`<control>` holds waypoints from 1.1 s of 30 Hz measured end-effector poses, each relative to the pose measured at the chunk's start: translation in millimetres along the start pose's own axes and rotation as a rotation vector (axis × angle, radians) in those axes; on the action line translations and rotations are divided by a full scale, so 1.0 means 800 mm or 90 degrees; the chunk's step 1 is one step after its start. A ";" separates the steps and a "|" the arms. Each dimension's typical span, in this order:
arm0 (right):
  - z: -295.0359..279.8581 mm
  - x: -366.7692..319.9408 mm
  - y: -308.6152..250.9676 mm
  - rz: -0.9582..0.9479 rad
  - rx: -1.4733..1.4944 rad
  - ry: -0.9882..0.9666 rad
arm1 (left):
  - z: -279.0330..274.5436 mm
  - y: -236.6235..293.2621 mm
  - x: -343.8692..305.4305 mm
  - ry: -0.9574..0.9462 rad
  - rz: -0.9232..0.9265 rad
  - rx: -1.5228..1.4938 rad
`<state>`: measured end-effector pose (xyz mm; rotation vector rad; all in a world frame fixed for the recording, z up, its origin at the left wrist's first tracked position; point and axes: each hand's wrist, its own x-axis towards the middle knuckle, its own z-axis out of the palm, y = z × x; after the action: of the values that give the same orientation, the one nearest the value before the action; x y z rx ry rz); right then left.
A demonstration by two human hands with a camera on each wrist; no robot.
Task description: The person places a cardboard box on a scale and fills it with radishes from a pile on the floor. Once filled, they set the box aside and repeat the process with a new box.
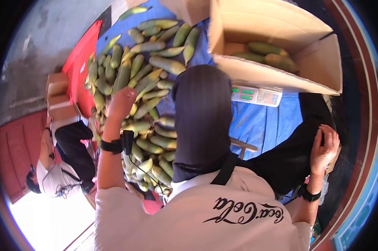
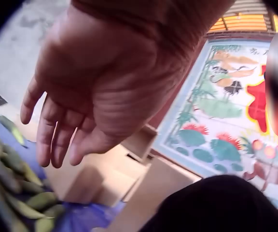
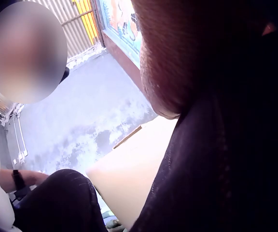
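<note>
My left hand point(image 1: 123, 101) hovers over a large heap of thick cucumbers point(image 1: 168, 65), dark green with yellowish ends. In the left wrist view the palm of the left hand point(image 2: 98, 87) shows bare, its fingers loosely extended and holding nothing, with some cucumbers point(image 2: 13, 181) at the lower left. My right hand point(image 1: 324, 146) rests by my right leg in dark trousers point(image 1: 281, 163), fingers loosely bent around nothing. In the right wrist view only part of the right hand point(image 3: 165, 77) shows against the dark cloth; its fingers are hidden.
An uncovered cardboard box point(image 1: 276, 77) with a few cucumbers inside stands on a scale point(image 1: 256, 95) with green displays. A blue tarp point(image 1: 260, 125) lies under the heap. Another person point(image 1: 59, 167) sits at the left, beside stacked cardboard boxes point(image 1: 59, 90). A painted wall point(image 2: 216, 111) stands beyond.
</note>
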<state>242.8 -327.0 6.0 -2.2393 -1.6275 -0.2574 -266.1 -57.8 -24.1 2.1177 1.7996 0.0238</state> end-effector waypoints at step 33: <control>0.014 0.021 -0.036 -0.057 -0.138 -0.070 | 0.314 -0.210 -0.157 -0.512 -0.319 0.259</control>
<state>220.2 -300.3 6.4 -2.3794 -1.8387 -0.3554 -388.7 -222.1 -279.0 1.4576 1.8061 -1.2155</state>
